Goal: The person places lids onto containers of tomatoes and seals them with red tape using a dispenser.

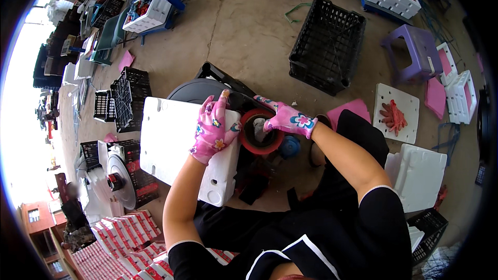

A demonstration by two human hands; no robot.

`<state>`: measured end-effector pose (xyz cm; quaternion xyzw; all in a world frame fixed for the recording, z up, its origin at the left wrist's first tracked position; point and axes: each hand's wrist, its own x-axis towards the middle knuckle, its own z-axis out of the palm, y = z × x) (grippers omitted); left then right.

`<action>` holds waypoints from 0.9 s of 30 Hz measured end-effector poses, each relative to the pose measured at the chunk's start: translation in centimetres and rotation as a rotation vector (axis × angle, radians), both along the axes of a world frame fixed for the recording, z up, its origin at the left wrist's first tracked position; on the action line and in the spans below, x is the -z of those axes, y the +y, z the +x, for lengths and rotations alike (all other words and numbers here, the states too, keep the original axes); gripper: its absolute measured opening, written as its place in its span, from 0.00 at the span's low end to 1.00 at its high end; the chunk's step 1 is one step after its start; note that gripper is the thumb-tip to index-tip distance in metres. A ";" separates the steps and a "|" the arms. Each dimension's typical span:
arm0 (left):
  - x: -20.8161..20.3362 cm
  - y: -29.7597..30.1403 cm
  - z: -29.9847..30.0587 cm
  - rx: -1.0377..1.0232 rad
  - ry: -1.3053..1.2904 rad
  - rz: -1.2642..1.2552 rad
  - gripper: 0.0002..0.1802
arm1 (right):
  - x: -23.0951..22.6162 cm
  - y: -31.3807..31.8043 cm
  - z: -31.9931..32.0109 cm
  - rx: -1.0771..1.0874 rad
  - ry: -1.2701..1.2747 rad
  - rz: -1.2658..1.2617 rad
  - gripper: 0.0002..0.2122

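Both my hands wear pink gloves with a flower print. My left hand (212, 127) lies over the upper right edge of a large white foam box (174, 140), fingers stretched and thumb out to the side. Right of that box is a red-rimmed round thing (263, 150), dark inside with something whitish in it; its kind is unclear. My right hand (288, 117) is closed over its far right rim, thumb toward the hollow. Just beyond my hands are a dark round disc (189, 91) and a black frame (231, 80). A blue round object (289, 147) sits below my right hand.
A black crate (328, 46) stands on the floor ahead, with a purple stool (413, 54) to its right. Red gloves (394, 117) lie on a white foam lid (383, 96). More black crates (129, 98) and stacked red-and-white cartons (124, 233) are at left.
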<state>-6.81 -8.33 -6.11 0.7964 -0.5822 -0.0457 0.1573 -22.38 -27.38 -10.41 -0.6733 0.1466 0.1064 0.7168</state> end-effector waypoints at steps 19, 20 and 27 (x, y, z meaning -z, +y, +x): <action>0.4 -1.5 0.5 -0.035 -0.019 -0.019 0.38 | 0.8 7.5 -9.9 0.322 0.149 0.325 0.40; -0.2 -1.9 0.1 -0.067 -0.018 -0.007 0.35 | 0.2 7.7 -9.5 0.296 0.064 0.243 0.39; 1.3 -0.8 2.5 -0.205 -0.024 -0.122 0.33 | 0.6 6.6 -4.3 0.166 -0.086 0.048 0.38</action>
